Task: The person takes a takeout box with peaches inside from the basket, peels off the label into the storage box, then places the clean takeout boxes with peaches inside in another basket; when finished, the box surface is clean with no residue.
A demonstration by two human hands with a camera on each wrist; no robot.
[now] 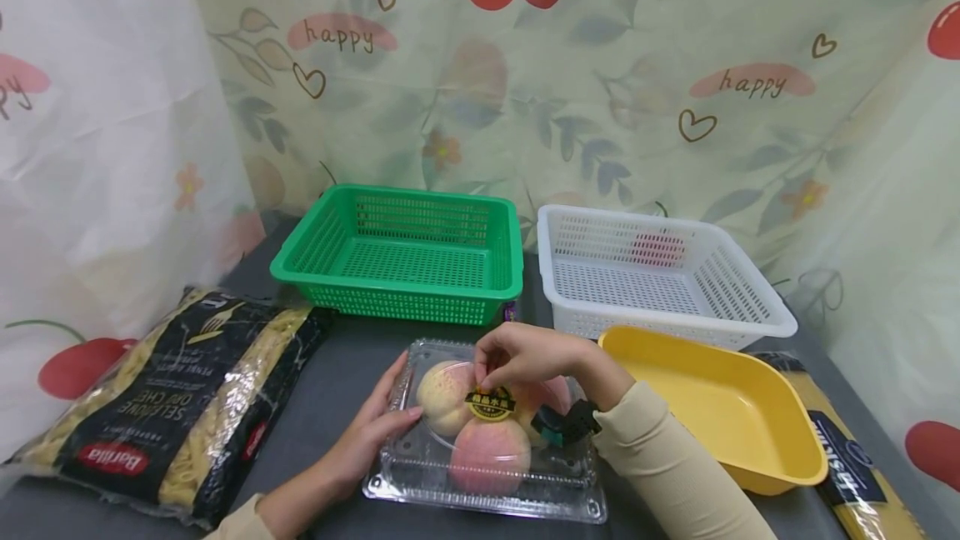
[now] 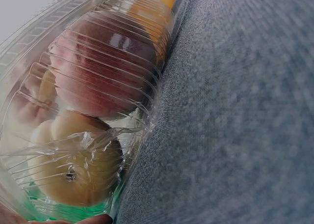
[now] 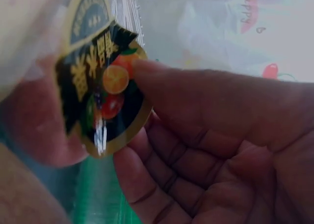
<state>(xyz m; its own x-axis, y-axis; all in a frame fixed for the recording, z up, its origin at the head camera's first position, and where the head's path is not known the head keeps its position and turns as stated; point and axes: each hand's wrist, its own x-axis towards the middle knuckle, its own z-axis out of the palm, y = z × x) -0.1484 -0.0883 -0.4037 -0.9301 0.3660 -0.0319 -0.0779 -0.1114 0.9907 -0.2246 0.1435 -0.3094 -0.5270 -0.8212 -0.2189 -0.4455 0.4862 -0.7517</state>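
A clear plastic clamshell box [image 1: 420, 498] with several peaches [image 1: 491, 452] in it is at the front middle in the head view. My left hand [image 1: 367, 432] grips its left side, thumb over the lid and fingers along the edge. On the lid is a black and gold fruit sticker [image 1: 491, 408]. My right hand [image 1: 528, 352] pinches this sticker at its upper edge. Close up in the right wrist view, the thumb lies on the sticker [image 3: 100, 81], whose edge stands up between thumb and fingers. Peaches [image 2: 105, 67] show through the ribbed plastic in the left wrist view.
Behind the box stand a green basket [image 1: 397, 307] and a white basket [image 1: 667, 315]. A yellow tub [image 1: 720, 415] is close by my right forearm, with a pasta packet [image 1: 847, 465] beyond it. To the left lies a large pasta bag [image 1: 172, 407].
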